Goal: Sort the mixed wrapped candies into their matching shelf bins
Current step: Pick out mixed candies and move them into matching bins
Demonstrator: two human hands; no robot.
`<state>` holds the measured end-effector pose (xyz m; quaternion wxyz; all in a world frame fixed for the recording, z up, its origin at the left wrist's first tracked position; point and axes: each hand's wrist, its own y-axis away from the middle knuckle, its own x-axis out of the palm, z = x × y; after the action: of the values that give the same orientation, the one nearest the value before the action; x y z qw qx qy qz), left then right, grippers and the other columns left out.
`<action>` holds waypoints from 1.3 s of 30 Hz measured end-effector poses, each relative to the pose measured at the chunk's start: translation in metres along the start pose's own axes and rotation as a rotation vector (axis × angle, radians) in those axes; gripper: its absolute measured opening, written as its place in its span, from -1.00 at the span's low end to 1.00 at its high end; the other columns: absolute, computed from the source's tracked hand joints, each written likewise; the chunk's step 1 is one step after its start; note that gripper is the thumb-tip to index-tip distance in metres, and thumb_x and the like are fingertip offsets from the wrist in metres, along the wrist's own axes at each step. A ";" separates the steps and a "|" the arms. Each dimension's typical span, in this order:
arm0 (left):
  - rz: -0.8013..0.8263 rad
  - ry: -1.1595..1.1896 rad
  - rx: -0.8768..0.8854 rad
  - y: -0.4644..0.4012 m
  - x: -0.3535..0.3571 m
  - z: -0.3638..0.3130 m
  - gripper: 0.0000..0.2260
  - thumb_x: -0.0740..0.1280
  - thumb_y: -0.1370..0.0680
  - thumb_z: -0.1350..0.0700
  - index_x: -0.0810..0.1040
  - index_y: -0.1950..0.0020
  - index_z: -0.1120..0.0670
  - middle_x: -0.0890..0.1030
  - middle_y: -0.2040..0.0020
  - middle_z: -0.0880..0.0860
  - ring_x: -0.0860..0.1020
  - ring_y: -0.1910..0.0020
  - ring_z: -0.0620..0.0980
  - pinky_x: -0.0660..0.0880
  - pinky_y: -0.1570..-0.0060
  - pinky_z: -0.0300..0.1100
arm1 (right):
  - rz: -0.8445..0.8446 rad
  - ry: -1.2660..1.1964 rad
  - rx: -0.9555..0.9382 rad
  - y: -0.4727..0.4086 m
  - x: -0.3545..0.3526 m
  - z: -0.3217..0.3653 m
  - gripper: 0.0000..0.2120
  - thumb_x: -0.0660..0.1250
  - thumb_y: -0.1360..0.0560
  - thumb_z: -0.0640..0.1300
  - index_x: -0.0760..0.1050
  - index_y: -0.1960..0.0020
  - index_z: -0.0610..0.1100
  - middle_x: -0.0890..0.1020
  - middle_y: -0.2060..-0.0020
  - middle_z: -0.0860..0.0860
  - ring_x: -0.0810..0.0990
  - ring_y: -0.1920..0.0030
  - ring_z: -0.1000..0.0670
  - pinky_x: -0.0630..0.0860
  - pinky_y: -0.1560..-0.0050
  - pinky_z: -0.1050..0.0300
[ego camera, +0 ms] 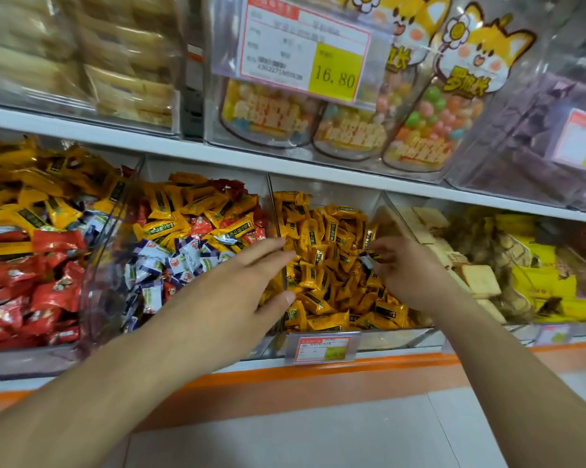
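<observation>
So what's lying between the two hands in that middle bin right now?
Head view: only yellow-wrapped candies heaped in the middle bin lie between the left hand and the right hand, which pinches a dark-wrapped candy.

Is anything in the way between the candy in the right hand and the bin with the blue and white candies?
Yes. The right hand pinches a dark-and-white candy over the orange-candy bin. The clear divider wall and the left hand, stretched across it, stand between it and the mixed bin to the left.
</observation>
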<state>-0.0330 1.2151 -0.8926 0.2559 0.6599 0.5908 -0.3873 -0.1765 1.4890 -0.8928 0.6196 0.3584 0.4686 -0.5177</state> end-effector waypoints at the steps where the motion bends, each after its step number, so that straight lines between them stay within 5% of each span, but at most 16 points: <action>1: -0.006 -0.001 -0.001 0.000 0.000 0.000 -0.47 0.14 -0.66 -0.22 0.10 -0.62 -0.27 -0.09 -0.57 -0.45 0.18 -0.53 -0.28 0.28 -0.45 -0.24 | 0.026 0.052 -0.002 -0.002 0.002 0.000 -0.58 0.41 -0.59 -0.15 0.52 -0.44 0.00 0.67 -0.24 0.02 0.64 -0.22 -0.04 0.61 -0.16 0.01; 6: -0.028 0.007 0.020 -0.001 0.002 0.002 -0.49 0.17 -0.65 -0.20 0.15 -0.60 -0.29 -0.07 -0.54 -0.47 0.21 -0.50 -0.30 0.29 -0.41 -0.29 | 0.090 0.151 0.001 -0.013 0.011 0.007 -0.60 0.44 -0.56 -0.13 0.58 -0.38 0.07 0.69 -0.15 -0.03 0.63 0.05 -0.03 0.47 0.23 0.20; 12: -0.041 0.000 0.021 -0.003 0.003 0.005 -0.50 0.18 -0.65 -0.20 0.20 -0.59 -0.28 -0.01 -0.55 -0.45 0.17 -0.52 -0.32 0.13 -0.35 -0.40 | -0.015 -0.026 0.011 -0.010 0.014 0.002 -0.70 0.52 -0.48 -0.23 0.69 -0.15 0.06 0.72 -0.02 0.09 0.60 0.04 0.11 0.42 0.26 0.35; 18: -0.092 0.011 0.022 -0.003 -0.001 0.003 -0.52 0.24 -0.66 -0.13 0.25 -0.58 -0.25 0.14 -0.55 -0.39 0.18 -0.51 -0.30 0.07 -0.37 -0.41 | -0.174 -0.347 0.073 0.004 -0.008 0.014 -0.78 0.50 -0.53 -0.25 0.62 -0.07 0.04 0.68 0.08 0.12 0.66 0.03 0.10 0.65 -0.02 0.07; 23: -0.234 0.104 -0.004 -0.003 -0.010 -0.003 -0.51 0.37 -0.60 -0.06 0.34 -0.51 -0.27 0.43 -0.36 -0.30 0.41 -0.15 -0.37 0.30 -0.11 -0.52 | 0.006 -0.805 -0.027 0.035 -0.037 0.071 -0.88 0.50 -0.54 -0.28 0.67 -0.05 -0.15 0.77 0.12 -0.05 0.75 0.12 -0.02 0.63 0.03 0.22; 26: -0.262 0.213 0.012 0.000 -0.017 -0.008 -0.50 0.42 -0.56 -0.06 0.38 -0.46 -0.31 0.51 -0.22 -0.33 0.49 -0.14 -0.40 0.41 0.02 -0.58 | 0.160 -0.933 -0.140 0.050 -0.033 0.103 -0.90 0.47 -0.55 -0.29 0.65 -0.07 -0.24 0.75 0.11 -0.16 0.76 0.06 -0.13 0.68 -0.08 0.06; 31: -0.401 0.128 -0.044 0.004 -0.026 -0.004 -0.88 0.45 -0.53 -0.09 0.64 -0.06 -0.23 0.62 0.16 -0.27 0.61 0.12 -0.25 0.60 0.06 -0.20 | 0.268 -0.939 -0.163 0.052 -0.021 0.119 -0.87 0.46 -0.58 -0.19 0.63 -0.08 -0.23 0.76 0.07 -0.13 0.76 0.00 -0.10 0.70 -0.06 -0.09; 34: -0.428 -0.039 -0.110 0.002 -0.031 0.008 -0.87 0.43 -0.57 -0.04 0.61 -0.11 -0.17 0.66 -0.01 -0.18 0.58 0.15 -0.23 0.55 0.14 -0.27 | 0.107 -0.905 -0.046 0.038 -0.027 0.097 -0.92 0.39 -0.63 -0.20 0.65 -0.07 -0.18 0.76 0.04 -0.07 0.75 -0.02 -0.05 0.71 -0.04 -0.01; 37: -0.325 -0.105 -0.080 0.000 -0.028 0.014 -0.63 0.39 -0.60 0.07 0.52 -0.40 -0.12 0.54 -0.36 -0.14 0.56 -0.23 -0.12 0.41 -0.24 -0.27 | -0.107 -0.653 0.055 0.019 -0.021 0.057 -0.83 0.34 -0.61 -0.32 0.65 -0.06 -0.11 0.76 0.12 -0.03 0.73 0.13 0.04 0.67 0.18 0.13; 39: -0.243 -0.083 -0.034 0.000 -0.024 0.008 -0.60 0.34 -0.62 0.03 0.47 -0.46 -0.15 0.46 -0.43 -0.22 0.52 -0.20 -0.25 0.29 -0.31 -0.33 | -0.145 -0.383 0.049 0.009 -0.007 0.031 -0.77 0.33 -0.60 -0.29 0.65 -0.03 0.02 0.73 0.12 0.08 0.67 0.19 0.10 0.60 0.25 0.16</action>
<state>-0.0345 1.1946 -0.8783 0.2427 0.5623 0.6618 -0.4324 -0.1614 1.4641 -0.8770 0.6497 0.2337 0.3538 -0.6310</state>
